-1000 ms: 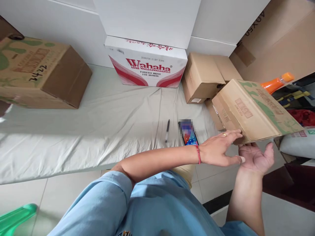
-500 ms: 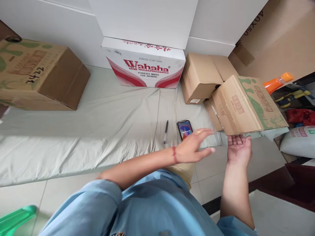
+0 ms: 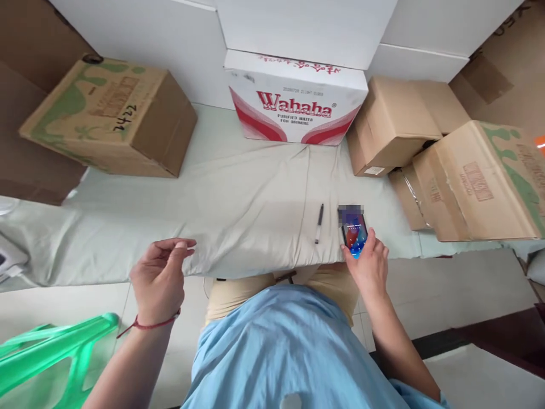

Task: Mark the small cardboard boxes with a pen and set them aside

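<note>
My right hand [image 3: 369, 260] grips the lower end of a smartphone [image 3: 356, 237], thumb on one side and fingers on the other. Its lit screen faces up, and the top end appears to lie on the cloth. A black pen with a clear lower barrel [image 3: 319, 222] lies just left of the phone. Well off to the left, my left hand [image 3: 160, 278] hovers near the front edge of the cloth-covered table [image 3: 247, 227]. Its fingers are curled and the thumb meets the forefinger; I see nothing between them. A red string circles that wrist.
A Wahaha water carton [image 3: 296, 105] stands at the back. One brown carton marked 2422 [image 3: 114, 119] is on the left; several brown cartons [image 3: 472, 187] crowd the right. A green plastic stool [image 3: 80, 346] stands on the floor at lower left. A white device [image 3: 11, 258] sits at the left edge.
My right hand has left the underside of the right carton and taken hold of the phone. The left hand has swung from beside the phone far to the left. The view has turned left.
</note>
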The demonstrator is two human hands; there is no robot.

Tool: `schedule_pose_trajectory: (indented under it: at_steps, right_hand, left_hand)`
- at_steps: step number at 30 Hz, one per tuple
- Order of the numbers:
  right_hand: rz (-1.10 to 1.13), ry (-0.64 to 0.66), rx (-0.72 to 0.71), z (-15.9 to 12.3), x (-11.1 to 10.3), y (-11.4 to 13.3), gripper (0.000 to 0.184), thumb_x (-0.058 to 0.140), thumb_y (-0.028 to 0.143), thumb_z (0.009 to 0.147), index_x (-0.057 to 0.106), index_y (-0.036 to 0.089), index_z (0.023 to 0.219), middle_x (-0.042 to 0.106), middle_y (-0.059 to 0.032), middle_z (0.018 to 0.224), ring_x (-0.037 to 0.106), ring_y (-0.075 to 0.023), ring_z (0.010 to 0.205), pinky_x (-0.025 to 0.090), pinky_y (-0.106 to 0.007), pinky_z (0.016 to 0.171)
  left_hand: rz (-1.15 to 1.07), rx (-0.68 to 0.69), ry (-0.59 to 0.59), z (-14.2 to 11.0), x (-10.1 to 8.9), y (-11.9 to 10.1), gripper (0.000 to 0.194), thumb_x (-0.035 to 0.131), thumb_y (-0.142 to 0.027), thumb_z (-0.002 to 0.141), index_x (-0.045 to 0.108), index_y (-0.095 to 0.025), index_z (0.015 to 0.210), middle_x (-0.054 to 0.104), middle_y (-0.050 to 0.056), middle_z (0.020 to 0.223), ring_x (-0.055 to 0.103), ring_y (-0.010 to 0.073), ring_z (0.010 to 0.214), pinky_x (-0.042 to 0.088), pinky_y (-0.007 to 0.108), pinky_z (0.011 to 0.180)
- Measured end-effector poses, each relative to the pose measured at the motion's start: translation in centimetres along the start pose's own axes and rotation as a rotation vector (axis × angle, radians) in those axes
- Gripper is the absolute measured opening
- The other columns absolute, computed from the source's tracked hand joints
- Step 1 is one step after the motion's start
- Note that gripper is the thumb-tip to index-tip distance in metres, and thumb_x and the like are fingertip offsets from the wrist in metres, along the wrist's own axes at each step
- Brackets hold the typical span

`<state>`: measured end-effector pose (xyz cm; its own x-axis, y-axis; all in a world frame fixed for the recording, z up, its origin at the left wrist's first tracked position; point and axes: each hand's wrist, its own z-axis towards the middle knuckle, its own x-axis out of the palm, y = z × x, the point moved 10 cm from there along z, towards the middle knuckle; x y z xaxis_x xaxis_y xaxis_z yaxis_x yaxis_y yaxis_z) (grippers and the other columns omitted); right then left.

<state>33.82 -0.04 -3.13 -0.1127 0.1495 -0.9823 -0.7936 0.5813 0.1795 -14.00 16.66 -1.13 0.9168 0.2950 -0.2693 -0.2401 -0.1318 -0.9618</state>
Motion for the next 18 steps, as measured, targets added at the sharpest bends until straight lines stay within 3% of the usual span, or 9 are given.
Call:
schedule_pose_trajectory:
  at_steps: [3, 7, 11, 14, 16, 18]
  right_hand:
    - [-0.042, -0.013, 0.014, 1.0, -0.1, 0.7, 0.095, 0.063, 0.061, 0.093, 0.039, -0.002, 0.161, 0.063, -0.0282, 0.117, 0.057, -0.0440, 0.108, 0.051, -0.062, 0.097]
    - [-0.060, 0.009, 0.008, 1.7, 0.4, 2.8, 0.101, 0.067, 0.063, 0.090, 0.040, -0.003, 0.161, 0.061, -0.0281, 0.117, 0.057, -0.0448, 0.110, 0.052, -0.060, 0.095]
    - [-0.052, 0.012, 0.025, 2.0, 1.0, 4.3, 0.105, 0.068, 0.066, 0.089, 0.038, -0.002, 0.163, 0.060, -0.0296, 0.121, 0.057, -0.0469, 0.114, 0.052, -0.059, 0.095]
    - [-0.051, 0.007, 0.032, 1.9, 1.2, 4.2, 0.106, 0.067, 0.069, 0.089, 0.038, 0.000, 0.164, 0.060, -0.0297, 0.123, 0.056, -0.0477, 0.117, 0.052, -0.059, 0.096]
    - [-0.034, -0.006, 0.030, 1.7, 1.3, 3.8, 0.104, 0.065, 0.070, 0.089, 0.040, 0.001, 0.163, 0.060, -0.0292, 0.123, 0.056, -0.0473, 0.117, 0.052, -0.059, 0.096]
    - [-0.009, -0.032, 0.022, 1.5, 1.3, 3.4, 0.102, 0.064, 0.072, 0.089, 0.043, 0.003, 0.162, 0.060, -0.0285, 0.124, 0.056, -0.0467, 0.116, 0.051, -0.061, 0.098]
  left_hand:
    - [0.015, 0.040, -0.044, 1.8, -1.7, 0.2, 0.019, 0.079, -0.043, 0.078, 0.071, -0.026, 0.082, 0.076, -0.001, 0.085, 0.071, 0.0235, 0.085, 0.063, 0.041, 0.083]
    - [0.043, 0.163, -0.125, 5.9, -2.6, -0.6, 0.028, 0.078, -0.039, 0.082, 0.066, -0.022, 0.101, 0.072, 0.002, 0.099, 0.068, 0.0208, 0.093, 0.060, 0.035, 0.081]
    - [0.067, 0.218, -0.198, 11.8, -2.3, -2.0, 0.068, 0.085, -0.037, 0.081, 0.051, -0.015, 0.135, 0.060, 0.015, 0.140, 0.062, 0.0248, 0.123, 0.055, 0.038, 0.098]
    - [0.192, 0.359, -0.290, 15.2, -2.3, -5.0, 0.102, 0.097, -0.035, 0.074, 0.037, -0.006, 0.151, 0.043, 0.022, 0.161, 0.037, 0.0318, 0.152, 0.028, 0.048, 0.129]
    - [0.241, 0.430, -0.296, 17.1, -2.2, -6.7, 0.116, 0.099, -0.039, 0.075, 0.027, -0.006, 0.158, 0.035, 0.021, 0.168, 0.025, 0.0328, 0.159, 0.016, 0.048, 0.132]
    - [0.247, 0.424, -0.301, 19.4, -2.5, -7.4, 0.112, 0.094, -0.044, 0.085, 0.021, -0.007, 0.161, 0.033, 0.018, 0.169, 0.023, 0.0290, 0.160, 0.013, 0.044, 0.132]
